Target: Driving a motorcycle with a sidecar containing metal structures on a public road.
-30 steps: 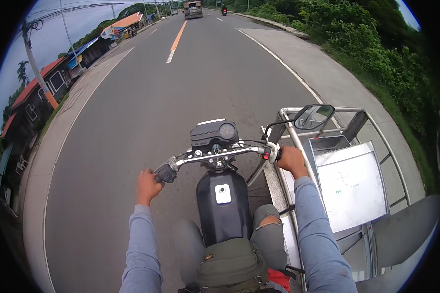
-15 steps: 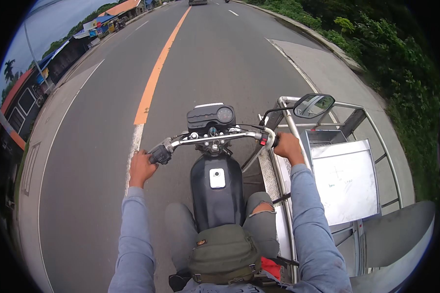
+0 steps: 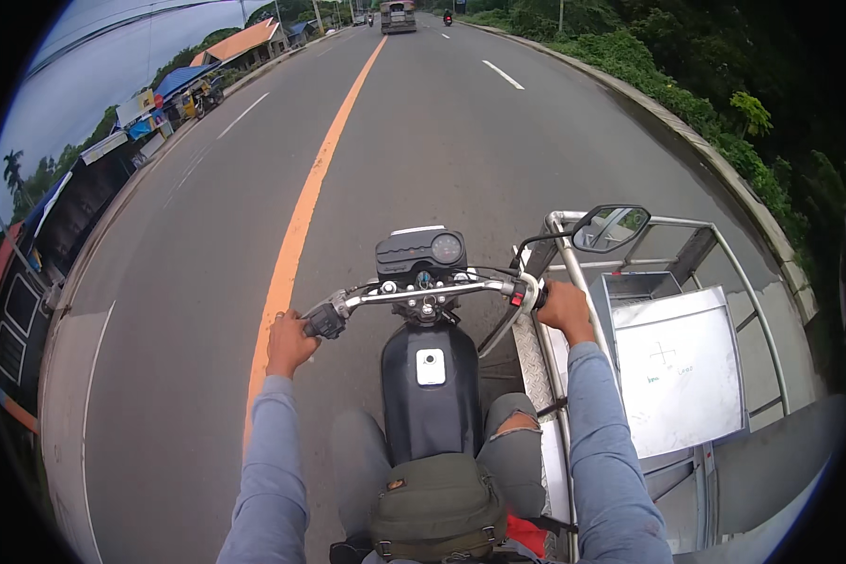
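Observation:
My left hand (image 3: 289, 343) is closed round the left end of the motorcycle handlebar (image 3: 371, 298), beside a black switch housing (image 3: 326, 321). At the other end my right hand (image 3: 566, 312) wraps the right grip, next to a red switch (image 3: 517, 299). Between them sits the dark instrument cluster (image 3: 404, 252) with its round dial. Below it is the black fuel tank (image 3: 430, 409) with a silver filler cap (image 3: 430, 367). An olive bag (image 3: 439, 503) rests at my lap, between my knees.
A metal-framed sidecar (image 3: 771, 348) is fixed on the right, carrying a white panel (image 3: 677, 371). A mirror (image 3: 611, 228) stands above its frame. Ahead on the road (image 3: 423, 141) are a large vehicle (image 3: 399, 17) and a motorcycle (image 3: 447, 18). An orange line (image 3: 310, 193) runs left of me.
The roadside and lane markings have slid backward past me. My view has tipped up, so the handlebar and hands sit lower and more road ahead shows. Both hands keep their hold.

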`<action>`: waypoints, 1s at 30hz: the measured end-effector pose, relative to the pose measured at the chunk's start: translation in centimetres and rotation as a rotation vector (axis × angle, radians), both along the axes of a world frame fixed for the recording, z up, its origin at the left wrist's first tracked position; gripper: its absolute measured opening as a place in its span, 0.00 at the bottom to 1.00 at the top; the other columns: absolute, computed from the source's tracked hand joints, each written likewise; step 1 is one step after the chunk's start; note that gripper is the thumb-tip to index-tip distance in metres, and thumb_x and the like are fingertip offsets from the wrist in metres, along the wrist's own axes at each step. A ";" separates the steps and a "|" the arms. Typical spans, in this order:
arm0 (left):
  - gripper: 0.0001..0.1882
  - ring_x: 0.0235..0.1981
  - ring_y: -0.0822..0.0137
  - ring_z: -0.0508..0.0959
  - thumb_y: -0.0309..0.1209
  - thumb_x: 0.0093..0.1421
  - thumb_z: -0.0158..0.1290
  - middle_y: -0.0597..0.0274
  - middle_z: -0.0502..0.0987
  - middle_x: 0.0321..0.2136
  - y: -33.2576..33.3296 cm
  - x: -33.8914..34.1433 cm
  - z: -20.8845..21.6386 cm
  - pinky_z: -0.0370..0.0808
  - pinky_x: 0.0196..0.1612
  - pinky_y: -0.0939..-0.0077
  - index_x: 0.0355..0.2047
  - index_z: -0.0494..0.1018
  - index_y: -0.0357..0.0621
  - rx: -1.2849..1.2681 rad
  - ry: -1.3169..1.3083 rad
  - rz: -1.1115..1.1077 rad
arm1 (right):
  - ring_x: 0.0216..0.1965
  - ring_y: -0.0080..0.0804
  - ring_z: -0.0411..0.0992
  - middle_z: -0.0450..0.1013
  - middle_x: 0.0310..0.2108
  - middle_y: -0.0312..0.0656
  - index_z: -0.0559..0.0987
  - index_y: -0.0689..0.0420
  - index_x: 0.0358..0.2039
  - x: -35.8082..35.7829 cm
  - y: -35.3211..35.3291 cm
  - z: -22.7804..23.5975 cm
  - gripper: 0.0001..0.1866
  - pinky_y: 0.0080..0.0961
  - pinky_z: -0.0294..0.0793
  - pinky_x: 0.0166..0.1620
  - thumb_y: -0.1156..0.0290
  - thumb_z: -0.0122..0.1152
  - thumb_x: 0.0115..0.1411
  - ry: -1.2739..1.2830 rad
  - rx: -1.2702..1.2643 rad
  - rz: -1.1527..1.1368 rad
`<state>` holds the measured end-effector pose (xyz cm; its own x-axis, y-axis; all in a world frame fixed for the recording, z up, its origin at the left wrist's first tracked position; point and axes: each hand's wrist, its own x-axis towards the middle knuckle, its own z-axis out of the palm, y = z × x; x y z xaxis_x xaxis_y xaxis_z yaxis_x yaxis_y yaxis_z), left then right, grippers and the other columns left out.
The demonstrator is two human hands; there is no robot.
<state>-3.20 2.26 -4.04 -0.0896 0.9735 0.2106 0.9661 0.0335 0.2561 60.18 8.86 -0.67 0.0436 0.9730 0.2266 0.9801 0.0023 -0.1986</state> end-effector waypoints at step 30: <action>0.23 0.60 0.40 0.83 0.38 0.51 0.75 0.48 0.87 0.55 -0.1 0.3 0.8 0.84 0.65 0.45 0.49 0.97 0.48 0.069 -0.028 -0.014 | 0.59 0.56 0.89 0.91 0.53 0.52 0.93 0.48 0.62 0.2 0.1 1.4 0.32 0.52 0.87 0.65 0.64 0.79 0.53 0.007 -0.158 -0.011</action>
<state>-2.94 2.17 -3.28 -0.0826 0.9578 0.2752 0.9589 0.0012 0.2838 60.35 8.99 0.72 0.0552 0.9960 0.0704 0.9785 -0.0400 -0.2025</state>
